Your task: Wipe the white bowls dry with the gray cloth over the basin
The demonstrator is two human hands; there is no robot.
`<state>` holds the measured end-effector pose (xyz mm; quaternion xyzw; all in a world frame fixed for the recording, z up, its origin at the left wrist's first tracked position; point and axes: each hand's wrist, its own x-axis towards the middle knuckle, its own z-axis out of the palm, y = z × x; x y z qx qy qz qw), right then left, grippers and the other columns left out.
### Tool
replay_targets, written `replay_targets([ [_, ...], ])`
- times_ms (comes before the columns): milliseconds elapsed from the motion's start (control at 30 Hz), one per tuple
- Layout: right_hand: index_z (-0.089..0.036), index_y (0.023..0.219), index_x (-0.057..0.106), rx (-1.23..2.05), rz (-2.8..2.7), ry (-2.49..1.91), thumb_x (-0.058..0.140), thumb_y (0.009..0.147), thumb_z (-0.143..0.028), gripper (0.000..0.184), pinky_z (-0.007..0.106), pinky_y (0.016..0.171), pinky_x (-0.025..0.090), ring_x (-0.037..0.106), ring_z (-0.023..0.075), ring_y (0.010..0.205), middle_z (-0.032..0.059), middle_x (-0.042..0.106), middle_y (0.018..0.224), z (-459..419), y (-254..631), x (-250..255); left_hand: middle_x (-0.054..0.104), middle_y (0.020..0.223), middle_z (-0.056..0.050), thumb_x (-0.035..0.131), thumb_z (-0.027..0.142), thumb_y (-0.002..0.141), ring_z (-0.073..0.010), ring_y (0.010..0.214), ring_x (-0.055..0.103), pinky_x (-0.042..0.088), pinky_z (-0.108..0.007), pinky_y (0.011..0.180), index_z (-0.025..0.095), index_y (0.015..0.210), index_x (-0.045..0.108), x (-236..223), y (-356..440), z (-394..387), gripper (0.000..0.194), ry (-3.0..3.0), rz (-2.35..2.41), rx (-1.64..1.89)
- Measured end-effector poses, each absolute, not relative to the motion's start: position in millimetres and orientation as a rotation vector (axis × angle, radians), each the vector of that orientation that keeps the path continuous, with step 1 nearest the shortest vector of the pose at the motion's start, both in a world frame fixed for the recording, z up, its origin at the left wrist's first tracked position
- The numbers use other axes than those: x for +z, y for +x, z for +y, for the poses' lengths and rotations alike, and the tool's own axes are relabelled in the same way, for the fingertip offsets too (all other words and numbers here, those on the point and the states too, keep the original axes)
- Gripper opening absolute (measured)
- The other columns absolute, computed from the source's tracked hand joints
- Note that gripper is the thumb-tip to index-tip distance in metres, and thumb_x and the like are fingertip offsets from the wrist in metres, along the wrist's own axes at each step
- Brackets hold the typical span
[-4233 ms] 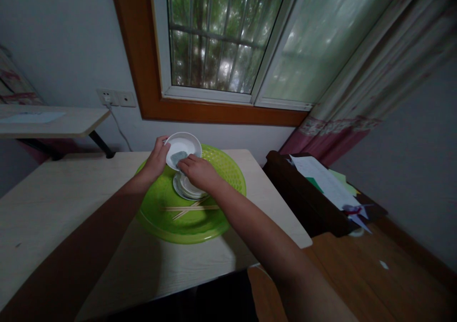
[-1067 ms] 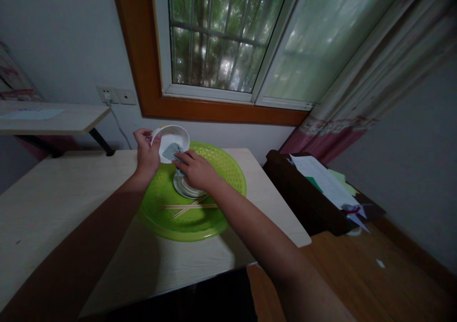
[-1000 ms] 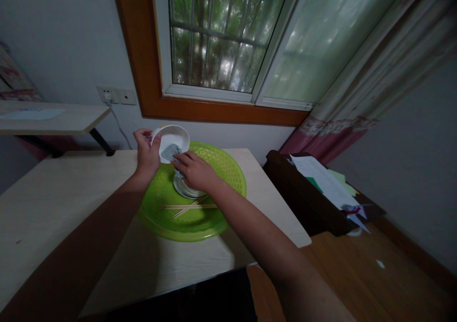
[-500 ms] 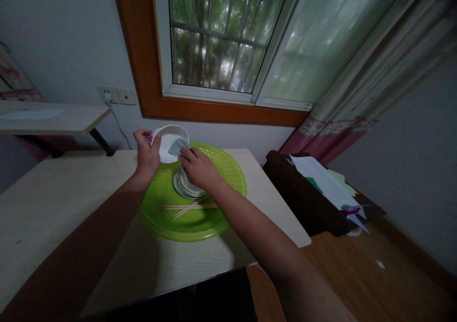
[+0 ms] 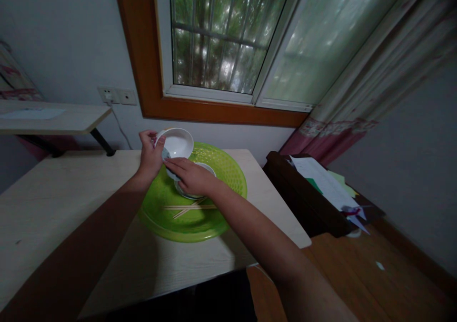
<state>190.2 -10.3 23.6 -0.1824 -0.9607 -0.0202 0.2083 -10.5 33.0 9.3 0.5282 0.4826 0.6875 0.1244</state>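
A white bowl (image 5: 179,143) is tilted above the far side of a round green basket tray (image 5: 228,174), its rim gripped by my left hand (image 5: 151,155). My right hand (image 5: 191,175) is closed on a grey-blue cloth (image 5: 166,154), pressed near the bowl's lower left rim, close to my left thumb. Beneath my right hand, white dishes (image 5: 207,167) stand stacked in the tray, partly covered by it. Several wooden chopsticks (image 5: 189,208) lie crossed on the tray, nearer to me.
The tray rests on a pale wooden table (image 5: 117,260). A raised shelf (image 5: 53,117) stands at the left. Wall sockets (image 5: 117,95) with a plugged-in cable are behind. To the right, papers (image 5: 324,179) lie on a dark brown piece of furniture (image 5: 296,193).
My right hand has moved the cloth from inside the bowl down to its lower left rim. The bowl has shifted slightly right, held by my left hand.
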Motion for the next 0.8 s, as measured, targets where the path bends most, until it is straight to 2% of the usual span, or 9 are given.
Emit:
replay_targets([
  [100, -0.011, 0.152, 0.043, -0.137, -2.699, -0.567, 0.057, 0.091, -0.017, 0.063, 0.043, 0.116, 0.043, 0.048, 0.0265, 0.139, 0.0171, 0.048, 0.156, -7.8, 192.5, 23.2, 0.053, 0.104, -0.003, 0.062, 0.047, 0.089, -0.0186, 0.098, 0.054, 0.045, -0.035, 0.095, 0.025, 0.113, 0.048, 11.3, -9.5, 32.5, 0.036, 1.559, 1.404, 1.971],
  [200, -0.009, 0.142, 0.054, -0.304, -2.672, -0.713, 0.052, 0.098, -0.015, 0.045, 0.045, 0.114, 0.044, 0.053, 0.0268, 0.130, 0.0184, 0.059, 0.144, -5.0, 193.5, 23.6, 0.057, 0.105, -0.004, 0.059, 0.044, 0.090, -0.0199, 0.099, 0.055, 0.045, -0.036, 0.095, 0.025, 0.113, 0.053, 14.5, -8.0, 31.6, 0.031, 1.623, 1.393, 1.896],
  [300, -0.006, 0.130, 0.062, -0.457, -2.584, -0.852, 0.047, 0.101, -0.013, 0.033, 0.046, 0.114, 0.043, 0.055, 0.0276, 0.124, 0.0203, 0.065, 0.131, -3.3, 193.4, 25.5, 0.060, 0.106, -0.006, 0.058, 0.048, 0.089, -0.0217, 0.100, 0.056, 0.045, -0.037, 0.095, 0.023, 0.111, 0.058, 15.9, -5.0, 30.9, 0.033, 1.666, 1.380, 1.809],
  [467, -0.005, 0.116, 0.069, -0.642, -2.477, -0.964, 0.049, 0.100, -0.013, 0.026, 0.048, 0.119, 0.037, 0.053, 0.0292, 0.122, 0.0201, 0.066, 0.120, -5.3, 191.4, 28.3, 0.063, 0.100, -0.005, 0.059, 0.061, 0.086, -0.0209, 0.090, 0.057, 0.047, -0.034, 0.083, 0.023, 0.110, 0.060, 13.2, -0.3, 30.5, 0.045, 1.605, 1.261, 1.716],
  [633, -0.008, 0.107, 0.070, -0.607, -2.565, -0.978, 0.051, 0.100, -0.014, 0.021, 0.044, 0.096, 0.051, 0.057, 0.0286, 0.106, 0.0167, 0.068, 0.108, -11.5, 188.1, 29.0, 0.063, 0.094, -0.003, 0.058, 0.060, 0.087, -0.0193, 0.083, 0.058, 0.048, -0.032, 0.078, 0.023, 0.109, 0.061, 12.1, -1.8, 29.0, 0.043, 1.538, 1.238, 1.712],
  [700, -0.009, 0.108, 0.069, -0.577, -2.642, -0.909, 0.050, 0.102, -0.016, 0.021, 0.042, 0.088, 0.053, 0.058, 0.0277, 0.102, 0.0150, 0.068, 0.107, -12.5, 187.5, 29.3, 0.064, 0.094, -0.003, 0.058, 0.060, 0.087, -0.0194, 0.084, 0.058, 0.049, -0.033, 0.078, 0.023, 0.109, 0.062, 11.6, -3.2, 28.9, 0.043, 1.531, 1.244, 1.708],
  [800, -0.012, 0.115, 0.067, -0.547, -2.727, -0.766, 0.048, 0.104, -0.019, 0.023, 0.039, 0.086, 0.053, 0.058, 0.0257, 0.104, 0.0131, 0.068, 0.113, -11.5, 187.8, 29.8, 0.066, 0.096, -0.004, 0.058, 0.061, 0.087, -0.0210, 0.087, 0.060, 0.051, -0.034, 0.081, 0.023, 0.108, 0.063, 10.6, -4.1, 29.6, 0.045, 1.539, 1.236, 1.702],
])
